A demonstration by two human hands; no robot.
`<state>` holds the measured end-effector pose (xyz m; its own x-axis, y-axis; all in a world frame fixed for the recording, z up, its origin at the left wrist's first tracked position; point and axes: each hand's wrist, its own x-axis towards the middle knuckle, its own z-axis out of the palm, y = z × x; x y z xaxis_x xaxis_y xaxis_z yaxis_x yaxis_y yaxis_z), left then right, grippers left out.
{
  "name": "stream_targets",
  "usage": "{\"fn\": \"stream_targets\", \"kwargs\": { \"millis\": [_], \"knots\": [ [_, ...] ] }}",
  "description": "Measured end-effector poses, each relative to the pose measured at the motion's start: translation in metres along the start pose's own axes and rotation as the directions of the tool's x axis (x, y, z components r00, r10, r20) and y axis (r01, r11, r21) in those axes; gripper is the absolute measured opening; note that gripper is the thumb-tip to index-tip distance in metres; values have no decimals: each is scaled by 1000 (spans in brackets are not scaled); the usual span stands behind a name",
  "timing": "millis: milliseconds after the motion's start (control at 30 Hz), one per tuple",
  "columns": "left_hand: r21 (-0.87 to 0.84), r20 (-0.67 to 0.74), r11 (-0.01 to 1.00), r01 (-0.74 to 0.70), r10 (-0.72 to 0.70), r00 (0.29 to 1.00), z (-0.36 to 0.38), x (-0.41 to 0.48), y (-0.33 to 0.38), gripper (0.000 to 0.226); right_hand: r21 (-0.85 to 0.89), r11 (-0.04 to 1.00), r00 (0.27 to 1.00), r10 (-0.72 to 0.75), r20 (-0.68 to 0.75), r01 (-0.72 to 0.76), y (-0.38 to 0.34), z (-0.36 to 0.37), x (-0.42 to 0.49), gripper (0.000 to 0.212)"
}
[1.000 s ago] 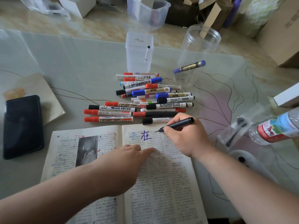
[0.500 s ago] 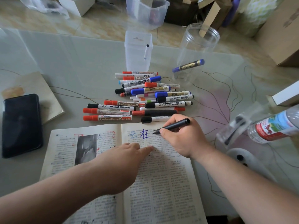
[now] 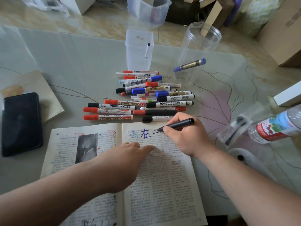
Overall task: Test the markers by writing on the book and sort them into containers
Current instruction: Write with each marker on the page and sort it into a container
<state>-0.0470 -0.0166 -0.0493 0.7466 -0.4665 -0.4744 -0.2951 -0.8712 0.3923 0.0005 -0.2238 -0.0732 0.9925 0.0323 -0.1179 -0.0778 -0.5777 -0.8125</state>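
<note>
A pale green table (image 3: 78,62) with a thin line pattern carries everything. An open book (image 3: 162,185) of dense print lies at its near edge, spread flat. Both forearms reach over the book. The left hand (image 3: 123,163) lies palm down across the gutter, fingers stretched out straight and pressing on the right page, holding nothing. The right hand (image 3: 184,136) rests on the upper part of the right page, just beyond and to the right of the left fingertips, with its fingers curled round a black marker (image 3: 177,124).

A dark phone (image 3: 21,123) lies at the left on a tan notebook (image 3: 40,85), well apart from the hands. At the far side stand two clear containers: a square tub (image 3: 139,59) holding one white marker (image 3: 147,51), and to its right a round jar (image 3: 200,41) with a blue marker (image 3: 189,64) slanting inside. Between these and the book lies a pile of markers (image 3: 146,98) with red, blue and black caps, its nearest ones just beside the book's top edge and the right hand's knuckles. A plastic bottle (image 3: 276,126) with a red label lies at the right.

The black marker slants up to the right, its tip touching the page's top margin. Left of the tip stand two blue characters (image 3: 145,133), and a short black stroke (image 3: 155,132) sits at the tip.
</note>
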Motion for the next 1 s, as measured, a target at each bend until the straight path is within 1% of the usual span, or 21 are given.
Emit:
{"fn": "stream_targets", "kwargs": {
  "millis": [67, 233, 367, 433, 500, 567, 633, 700, 733, 800, 867, 933, 1000],
  "knots": [
    [-21, -6, 1000, 17, -17, 1000, 0, 0, 0, 80, -4, 1000, 1000, 6, 10, -6, 0, 0, 0, 15],
    [-23, -9, 999, 30, -30, 1000, 3, 2, -3, 64, 10, 1000, 992, -12, 125, 11, -3, 0, -3, 13],
    [-16, -31, 999, 45, -45, 999, 6, 4, -6, 46, 50, 999, 998, 7, 65, -11, -1, -1, -1, 18],
    [-27, -32, 998, 62, -63, 998, 6, 5, -8, 38, 28, 999, 998, 12, 65, -14, 0, -2, 0, 18],
    [-79, -39, 994, 78, -81, 996, 4, 6, -9, 31, 2, 1000, 997, 19, 77, -20, 0, -3, 1, 15],
    [-146, -33, 984, 105, -111, 993, -3, 6, -9, 30, -26, 999, 996, 40, 74, -38, 1, -5, 3, 15],
    [-213, -24, 969, 127, -135, 991, -8, 6, -9, 34, -33, 998, 997, 59, 54, -58, 2, -8, 5, 17],
    [-324, -34, 934, 152, -172, 985, -12, 6, -9, 35, 54, 996, 997, 66, 33, -68, 1, -11, 6, 14],
    [-393, -49, 906, 157, -192, 980, -15, 7, -9, 33, 115, 991, 998, 58, 29, -61, -2, -13, 6, 12],
    [-524, -84, 837, 156, -234, 969, -21, 6, -8, 27, 239, 971, 999, 20, 34, -28, -10, -16, 3, 13],
    [-613, -129, 781, 118, -246, 961, -27, 5, -6, 20, 346, 938, 998, -15, 59, -6, -20, -20, 0, 13],
    [-673, -170, 737, 62, -235, 957, -33, 3, -2, 15, 445, 896, 993, -48, 104, -3, -29, -23, -3, 5],
    [-716, -181, 697, 28, -225, 957, -36, 1, 1, 13, 515, 857, 986, -90, 143, 3, -35, -25, -7, 10]
  ]
}}
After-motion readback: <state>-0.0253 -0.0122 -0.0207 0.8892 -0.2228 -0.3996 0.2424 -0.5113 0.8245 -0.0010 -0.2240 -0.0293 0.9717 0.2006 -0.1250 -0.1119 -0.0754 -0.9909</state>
